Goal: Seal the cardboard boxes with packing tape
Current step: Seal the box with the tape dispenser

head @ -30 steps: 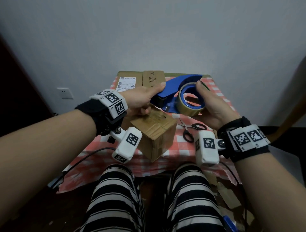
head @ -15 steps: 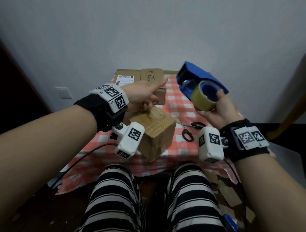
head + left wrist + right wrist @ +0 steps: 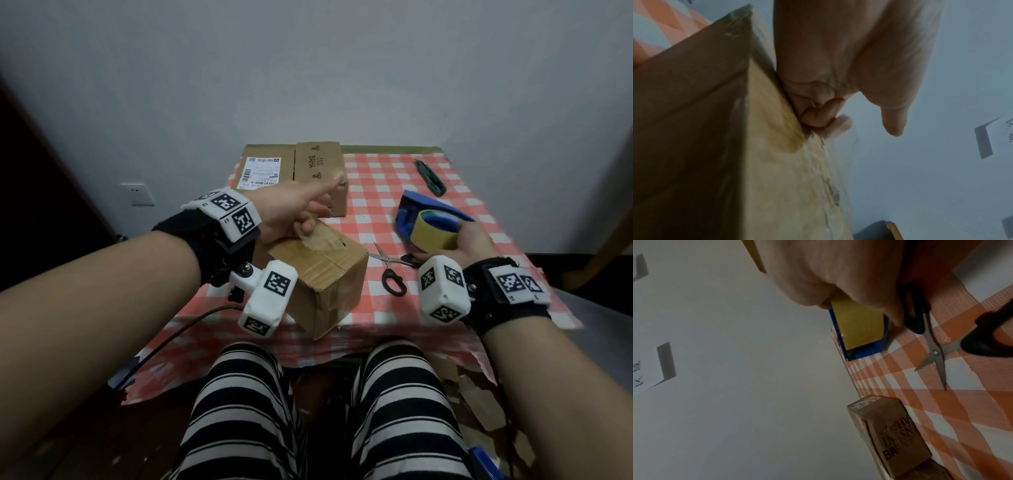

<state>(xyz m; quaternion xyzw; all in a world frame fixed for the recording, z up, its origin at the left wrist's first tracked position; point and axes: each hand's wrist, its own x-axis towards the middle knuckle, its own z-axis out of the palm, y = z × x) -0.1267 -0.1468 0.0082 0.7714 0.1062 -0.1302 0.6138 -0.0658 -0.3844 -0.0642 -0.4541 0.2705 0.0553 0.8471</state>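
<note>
A small cardboard box (image 3: 325, 274) stands at the near edge of the checked table (image 3: 373, 212), its top flaps carrying wrinkled tape. My left hand (image 3: 294, 212) rests on the box's top far edge with fingers curled and thumb pointing out; the left wrist view shows the curled fingers (image 3: 818, 116) against the box top (image 3: 777, 162), holding nothing. To the right, my right hand (image 3: 469, 240) grips the brown roll of the blue tape dispenser (image 3: 428, 219), which is down at the tablecloth. In the right wrist view the dispenser (image 3: 859, 324) pokes out under my palm (image 3: 838, 272).
Black-handled scissors (image 3: 390, 274) lie between the box and the dispenser, close to my right hand. A green utility knife (image 3: 430, 178) lies at the far right. Two more cardboard boxes (image 3: 320, 171) stand at the back. My striped legs are under the table's near edge.
My right hand has carried the tape dispenser from mid-air above the box down to the table at the right. The left hand let go of it and settled on the box top.
</note>
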